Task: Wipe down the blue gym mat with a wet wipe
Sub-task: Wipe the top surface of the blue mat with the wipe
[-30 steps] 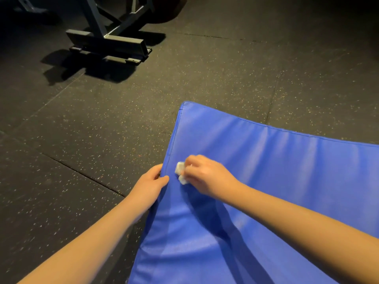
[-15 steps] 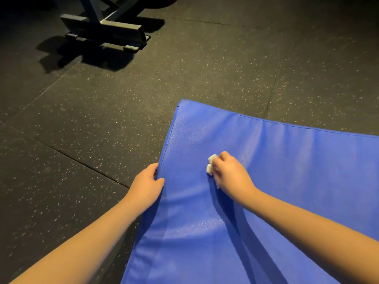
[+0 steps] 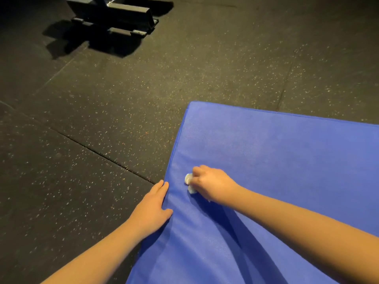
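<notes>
Blue gym mat (image 3: 276, 160), finely grained, bears right hand (image 3: 213, 184) gripping crumpled wipe (image 3: 188, 178).

Crumpled white wet wipe (image 3: 187, 178) lies on blue gym mat (image 3: 276, 160) near its edge.

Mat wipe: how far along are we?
Done: unclear, no wiped patch stands out. In hand: right hand presses the wet wipe on the blue mat near its left edge; left hand rests on that edge. Left: probably the far corner and right side.
</notes>
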Available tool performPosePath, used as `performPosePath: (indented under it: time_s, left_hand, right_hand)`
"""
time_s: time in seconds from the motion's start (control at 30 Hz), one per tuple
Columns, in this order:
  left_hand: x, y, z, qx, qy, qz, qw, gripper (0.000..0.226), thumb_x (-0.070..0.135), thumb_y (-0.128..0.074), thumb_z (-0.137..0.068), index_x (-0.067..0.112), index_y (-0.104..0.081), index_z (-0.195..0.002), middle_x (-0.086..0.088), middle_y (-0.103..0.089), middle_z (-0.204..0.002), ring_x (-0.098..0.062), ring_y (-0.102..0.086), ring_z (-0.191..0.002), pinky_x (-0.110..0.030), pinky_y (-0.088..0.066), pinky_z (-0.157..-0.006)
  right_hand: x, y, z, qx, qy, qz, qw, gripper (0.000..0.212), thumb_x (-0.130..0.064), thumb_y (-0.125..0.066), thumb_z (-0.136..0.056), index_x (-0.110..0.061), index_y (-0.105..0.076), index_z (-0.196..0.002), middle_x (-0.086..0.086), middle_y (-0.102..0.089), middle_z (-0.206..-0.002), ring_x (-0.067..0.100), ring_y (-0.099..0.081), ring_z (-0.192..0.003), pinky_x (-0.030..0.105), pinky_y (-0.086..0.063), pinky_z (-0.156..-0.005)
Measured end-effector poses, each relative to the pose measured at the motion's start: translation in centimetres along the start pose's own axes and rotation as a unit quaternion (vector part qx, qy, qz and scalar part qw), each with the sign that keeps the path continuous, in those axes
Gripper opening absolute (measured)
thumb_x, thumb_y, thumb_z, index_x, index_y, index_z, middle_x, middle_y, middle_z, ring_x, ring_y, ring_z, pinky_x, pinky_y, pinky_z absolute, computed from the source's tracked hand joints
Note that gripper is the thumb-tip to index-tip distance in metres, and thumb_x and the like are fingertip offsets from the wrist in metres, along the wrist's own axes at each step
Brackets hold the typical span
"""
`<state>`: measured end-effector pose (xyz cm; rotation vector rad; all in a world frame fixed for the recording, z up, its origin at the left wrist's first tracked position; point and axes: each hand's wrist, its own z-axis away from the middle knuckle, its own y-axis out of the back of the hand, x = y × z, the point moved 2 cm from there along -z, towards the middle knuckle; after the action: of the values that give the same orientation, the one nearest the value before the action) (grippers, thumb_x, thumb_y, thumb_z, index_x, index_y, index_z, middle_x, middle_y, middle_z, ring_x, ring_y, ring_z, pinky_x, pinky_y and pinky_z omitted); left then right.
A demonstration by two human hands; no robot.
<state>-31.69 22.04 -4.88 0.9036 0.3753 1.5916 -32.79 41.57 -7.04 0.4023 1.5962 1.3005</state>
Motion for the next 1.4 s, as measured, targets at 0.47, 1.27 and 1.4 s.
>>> performPosePath:
  time_s: [0.47,1.27,1.4]
  left_hand:
    - [-3.4,-2.7,3.8,0.043,-0.058,-0.072,0.995,0.075,0.042,-0.053,-0.094,0.025,-0.01,-0.154,0.012,-0.002,-0.161,-0.007,-0.013,-0.146,-0.029,-0.019,-0.117]
    - [-2.0,-4.1,5.8,0.031,-0.018,-0.124,0.992,0.073,0.042,-0.049,-0.097,0.016,-0.01,-0.153,0.001,0.003,-0.161,-0.026,-0.026,-0.14,-0.037,-0.035,-0.107]
    - [-2.1,-4.8,6.5,0.03,-0.004,-0.14,0.99,0.075,0.045,-0.046,-0.097,0.016,-0.006,-0.154,-0.002,0.005,-0.162,-0.026,-0.022,-0.142,-0.036,-0.033,-0.109]
  right_hand:
    - [-0.3,-1.6,-4.7,0.044,-0.066,0.042,0.996,0.021,-0.014,-0.048,-0.096,-0.01,-0.06,-0.112,0.01,-0.049,-0.104,0.029,-0.044,-0.093,0.036,-0.044,-0.063]
    - [-1.2,-0.3,5.3,0.003,-0.18,-0.018,0.983,0.006,-0.007,-0.054,-0.083,-0.005,-0.057,-0.087,0.011,-0.043,-0.078,0.033,-0.038,-0.065,0.043,-0.043,-0.056]
    - [-4.0,-2.1,8.7,-0.11,-0.043,-0.02,0.993,0.025,-0.018,-0.048,-0.095,-0.016,-0.058,-0.118,0.001,-0.039,-0.094,0.024,-0.038,-0.074,0.03,-0.031,-0.06]
